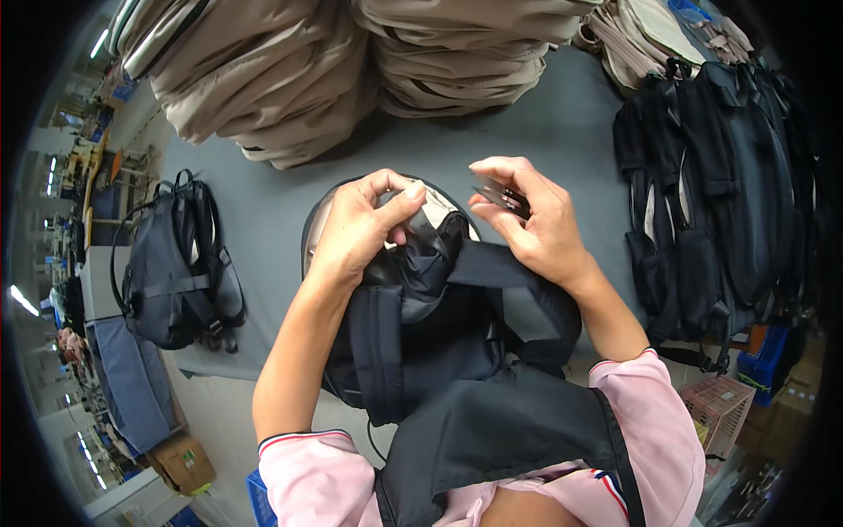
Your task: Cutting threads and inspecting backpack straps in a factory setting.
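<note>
Pinching cloth of black bag [443, 329]: left hand [356, 215]. Right hand [546, 215] gripping snips [505, 200], blades clear of bag. Bag at table [274, 224] edge nearest body. Stray blade could nick cloth or fingertips if pinch slips.

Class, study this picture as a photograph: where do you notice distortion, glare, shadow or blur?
Head view: fisheye framing, with the corners falling to black; head view: a white tube lamp glares at far left; head view: soft shadows mark folds in the tall beige fabric stack; head view: the wide black fabric strap looks slightly smeared, perhaps from motion.
</note>
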A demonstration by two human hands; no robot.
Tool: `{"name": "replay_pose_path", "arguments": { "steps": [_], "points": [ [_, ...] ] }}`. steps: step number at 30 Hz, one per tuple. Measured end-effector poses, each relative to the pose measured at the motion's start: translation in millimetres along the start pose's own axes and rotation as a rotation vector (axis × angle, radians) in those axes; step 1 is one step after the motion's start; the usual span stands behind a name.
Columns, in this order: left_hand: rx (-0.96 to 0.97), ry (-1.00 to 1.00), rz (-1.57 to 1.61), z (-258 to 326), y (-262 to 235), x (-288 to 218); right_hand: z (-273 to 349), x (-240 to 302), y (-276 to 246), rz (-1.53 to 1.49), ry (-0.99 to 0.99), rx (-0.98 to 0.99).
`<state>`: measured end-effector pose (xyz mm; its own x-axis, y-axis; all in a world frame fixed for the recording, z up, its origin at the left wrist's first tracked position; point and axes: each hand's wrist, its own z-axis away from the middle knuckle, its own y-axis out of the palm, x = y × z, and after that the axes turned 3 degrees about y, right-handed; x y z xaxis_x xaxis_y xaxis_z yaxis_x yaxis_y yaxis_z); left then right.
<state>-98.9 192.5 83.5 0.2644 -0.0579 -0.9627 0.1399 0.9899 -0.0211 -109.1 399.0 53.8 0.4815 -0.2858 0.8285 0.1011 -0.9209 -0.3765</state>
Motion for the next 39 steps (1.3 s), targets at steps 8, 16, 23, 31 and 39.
{"name": "replay_pose_path", "arguments": {
  "steps": [8,16,23,31,39],
  "points": [
    [-0.004,0.018,0.014,8,5,8,14,38,-15,0.384,-0.085,0.266],
    [-0.157,0.088,-0.041,26,17,13,38,38,1,0.419,-0.149,0.129],
    [-0.169,0.144,-0.054,36,21,18,49,47,3,0.402,-0.069,0.116],
    [-0.196,0.153,-0.020,43,25,22,60,49,8,0.315,-0.056,0.059],
    [-0.204,0.136,0.050,43,23,26,69,47,18,0.321,-0.024,0.046]
  ]
}}
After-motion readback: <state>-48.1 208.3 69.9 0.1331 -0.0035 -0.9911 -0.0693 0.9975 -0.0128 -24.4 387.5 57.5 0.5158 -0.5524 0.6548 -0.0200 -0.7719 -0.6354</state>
